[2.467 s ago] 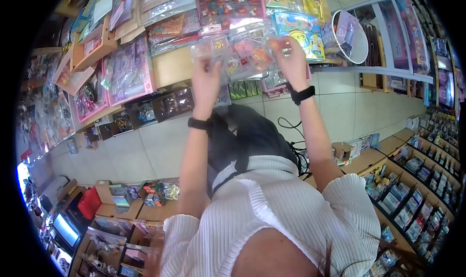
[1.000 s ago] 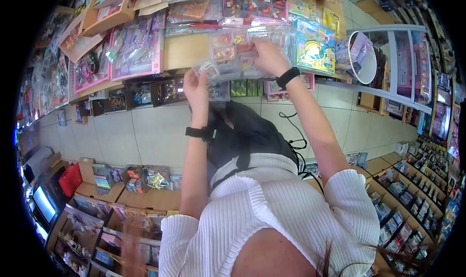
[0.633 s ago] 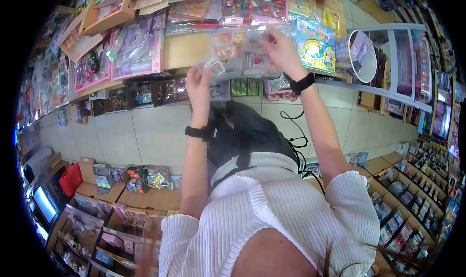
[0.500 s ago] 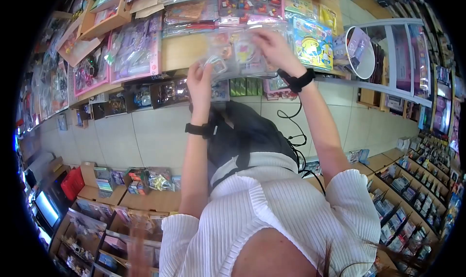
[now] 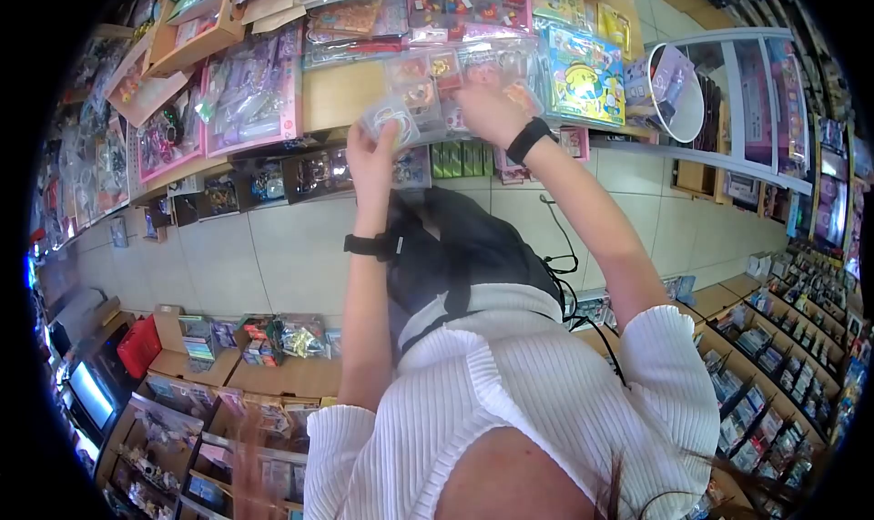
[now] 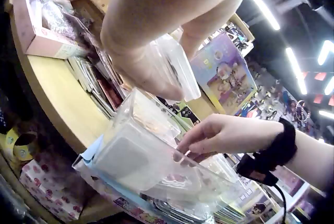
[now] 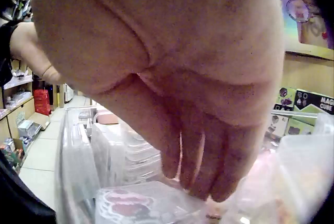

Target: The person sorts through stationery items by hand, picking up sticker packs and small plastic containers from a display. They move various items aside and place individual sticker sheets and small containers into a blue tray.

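My left hand [image 5: 371, 167] pinches a small clear case [image 5: 391, 119] with a whitish item inside, above the left edge of a clear compartment box [image 5: 499, 56]. In the left wrist view, that case [image 6: 182, 70] is between the fingers and thumb. My right hand [image 5: 492, 115] reaches down into the box, its wrist over the front edge. Its fingers [image 7: 201, 156] point down, nearly straight, close above a clear case with a pink and white item [image 7: 133, 205]. Whether the fingertips touch a case is unclear. Orange and pink items show in other compartments.
Right of the box lies a bright yellow and blue pack [image 5: 583, 74], then a white round bin [image 5: 694, 110]. Bagged goods in a pink tray [image 5: 289, 92] stand left. Bare wood [image 5: 337, 96] shows between tray and box. Cables [image 5: 569, 265] hang beside the body.
My right hand has moved down and slightly left, from above the box to low among its compartments. My left hand keeps its pinch on the case, which shows flatter and clearer.
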Tool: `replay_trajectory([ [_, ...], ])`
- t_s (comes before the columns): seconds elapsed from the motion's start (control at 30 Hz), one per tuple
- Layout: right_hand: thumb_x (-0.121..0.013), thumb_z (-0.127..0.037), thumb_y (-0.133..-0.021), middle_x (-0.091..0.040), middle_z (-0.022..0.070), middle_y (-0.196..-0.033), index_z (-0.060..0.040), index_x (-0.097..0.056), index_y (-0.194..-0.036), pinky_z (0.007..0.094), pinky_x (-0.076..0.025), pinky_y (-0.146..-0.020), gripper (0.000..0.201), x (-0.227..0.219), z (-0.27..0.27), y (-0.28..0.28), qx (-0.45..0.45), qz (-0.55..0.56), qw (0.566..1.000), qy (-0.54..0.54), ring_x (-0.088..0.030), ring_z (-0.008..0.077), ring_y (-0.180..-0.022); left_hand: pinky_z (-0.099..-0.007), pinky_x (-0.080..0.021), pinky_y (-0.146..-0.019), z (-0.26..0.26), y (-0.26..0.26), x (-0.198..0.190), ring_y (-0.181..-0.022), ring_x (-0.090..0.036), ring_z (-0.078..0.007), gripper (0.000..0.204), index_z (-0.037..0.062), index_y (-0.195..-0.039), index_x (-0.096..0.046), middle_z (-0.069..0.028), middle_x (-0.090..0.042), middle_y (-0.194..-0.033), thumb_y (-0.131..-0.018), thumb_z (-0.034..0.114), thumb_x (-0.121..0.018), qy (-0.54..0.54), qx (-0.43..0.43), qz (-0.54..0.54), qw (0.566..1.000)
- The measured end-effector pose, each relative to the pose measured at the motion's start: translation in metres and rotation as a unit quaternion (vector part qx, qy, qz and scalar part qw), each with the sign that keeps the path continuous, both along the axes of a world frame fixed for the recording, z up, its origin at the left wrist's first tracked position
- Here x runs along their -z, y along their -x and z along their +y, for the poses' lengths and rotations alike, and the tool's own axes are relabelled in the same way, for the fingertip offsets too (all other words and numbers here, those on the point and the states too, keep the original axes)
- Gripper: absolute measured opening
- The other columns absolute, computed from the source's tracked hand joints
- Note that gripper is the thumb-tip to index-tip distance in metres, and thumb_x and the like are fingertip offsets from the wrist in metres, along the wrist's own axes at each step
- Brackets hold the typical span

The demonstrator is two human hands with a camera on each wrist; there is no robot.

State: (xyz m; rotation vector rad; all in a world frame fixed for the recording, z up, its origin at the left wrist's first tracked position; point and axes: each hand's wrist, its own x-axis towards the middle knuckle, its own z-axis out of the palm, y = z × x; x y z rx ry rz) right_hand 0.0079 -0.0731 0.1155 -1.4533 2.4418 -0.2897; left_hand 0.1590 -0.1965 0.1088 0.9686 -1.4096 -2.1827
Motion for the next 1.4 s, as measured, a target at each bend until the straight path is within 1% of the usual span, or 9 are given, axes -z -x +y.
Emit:
replay_trajectory([
  [0.23,-0.050,-0.006,-0.070,-0.062,0.0197,-0.078,0.0012,-0.062,-0.074,0.0416,-0.049,-0.069,0.014,0.023,-0.001,-0.001,0.005,0.048,0.999,-0.010,-0.061,0.0341,-0.074,-0.0299,-0.053,-0.068,0.000,-0.008,0.014,-0.090,-0.056,-0.0184,0.042,-0.0057,-0.114,-0.041,-0.0139,-0.055,-0.105,-0.080,0.010,-0.061,-0.019,-0.020,0.019,0.999],
  [0.4,-0.048,-0.006,-0.071,-0.062,0.0196,-0.079,0.0012,-0.062,-0.076,0.0411,-0.049,-0.068,0.016,-0.007,-0.007,0.000,0.038,-0.045,0.993,-0.102,-0.061,0.0337,-0.077,-0.0293,-0.051,-0.071,0.004,-0.008,0.010,-0.092,-0.056,-0.0182,0.043,-0.0058,-0.114,-0.041,-0.0142,-0.054,-0.105,-0.080,0.009,-0.061,-0.034,-0.009,0.000,0.999],
  [0.73,-0.046,-0.004,-0.072,-0.060,0.0238,-0.083,0.0046,-0.061,-0.078,0.0421,-0.049,-0.069,0.018,0.023,0.000,0.000,0.008,-0.073,0.996,-0.057,-0.060,0.0360,-0.079,-0.0278,-0.046,-0.077,0.003,-0.012,0.019,-0.091,-0.056,-0.0167,0.039,-0.0059,-0.113,-0.042,-0.0129,-0.056,-0.103,-0.081,0.008,-0.061,-0.005,-0.020,0.009,1.000],
  [0.93,-0.048,-0.003,-0.069,-0.060,0.0258,-0.080,0.0070,-0.060,-0.074,0.0426,-0.047,-0.070,0.017,0.017,0.000,0.006,0.023,-0.136,0.984,-0.110,-0.059,0.0375,-0.078,-0.0277,-0.046,-0.077,0.005,-0.012,0.010,-0.091,-0.056,-0.0165,0.037,-0.0054,-0.111,-0.043,-0.0125,-0.056,-0.103,-0.081,0.007,-0.060,0.000,-0.022,0.000,1.000],
  [1.03,-0.049,-0.006,-0.071,-0.060,0.0213,-0.079,0.0033,-0.058,-0.078,0.0413,-0.045,-0.068,0.016,0.024,0.001,0.010,0.026,-0.155,0.980,-0.126,-0.059,0.0347,-0.077,-0.0273,-0.046,-0.076,0.007,-0.012,0.013,-0.091,-0.056,-0.0163,0.037,-0.0052,-0.111,-0.043,-0.0124,-0.056,-0.103,-0.081,0.008,-0.060,-0.002,-0.018,0.013,1.000],
  [1.2,-0.052,-0.004,-0.066,-0.062,0.0196,-0.079,0.0006,-0.064,-0.076,0.0388,-0.047,-0.070,0.016,-0.019,0.016,0.018,0.049,-0.192,0.980,-0.001,-0.060,0.0328,-0.077,-0.0270,-0.046,-0.076,0.009,-0.012,0.011,-0.091,-0.056,-0.0161,0.037,-0.0051,-0.111,-0.044,-0.0126,-0.057,-0.103,-0.081,0.009,-0.061,0.006,-0.012,-0.014,1.000],
  [1.23,-0.055,-0.004,-0.066,-0.063,0.0167,-0.079,-0.0014,-0.065,-0.079,0.0352,-0.048,-0.070,0.017,-0.022,0.022,0.025,0.039,-0.163,0.985,0.025,-0.061,0.0285,-0.077,-0.0269,-0.046,-0.076,0.009,-0.012,0.010,-0.090,-0.056,-0.0161,0.037,-0.0051,-0.110,-0.044,-0.0126,-0.057,-0.103,-0.081,0.009,-0.061,0.005,-0.015,-0.009,1.000],
  [1.33,-0.057,-0.003,-0.068,-0.063,0.0138,-0.080,-0.0016,-0.066,-0.080,0.0318,-0.048,-0.068,0.015,-0.031,0.043,0.041,0.050,-0.226,0.965,0.125,-0.061,0.0242,-0.075,-0.0267,-0.046,-0.076,0.009,-0.013,0.009,-0.091,-0.056,-0.0162,0.037,-0.0050,-0.111,-0.044,-0.0126,-0.057,-0.103,-0.080,0.008,-0.061,0.005,-0.019,-0.012,1.000],
  [1.4,-0.059,-0.001,-0.070,-0.064,0.0096,-0.083,-0.0007,-0.065,-0.083,0.0287,-0.048,-0.067,0.014,-0.049,0.051,0.045,0.128,-0.306,0.926,0.182,-0.060,0.0181,-0.072,-0.0268,-0.046,-0.076,0.009,-0.012,0.011,-0.091,-0.056,-0.0162,0.038,-0.0053,-0.111,-0.044,-0.0128,-0.057,-0.103,-0.080,0.008,-0.061,0.007,-0.018,-0.011,1.000],
])
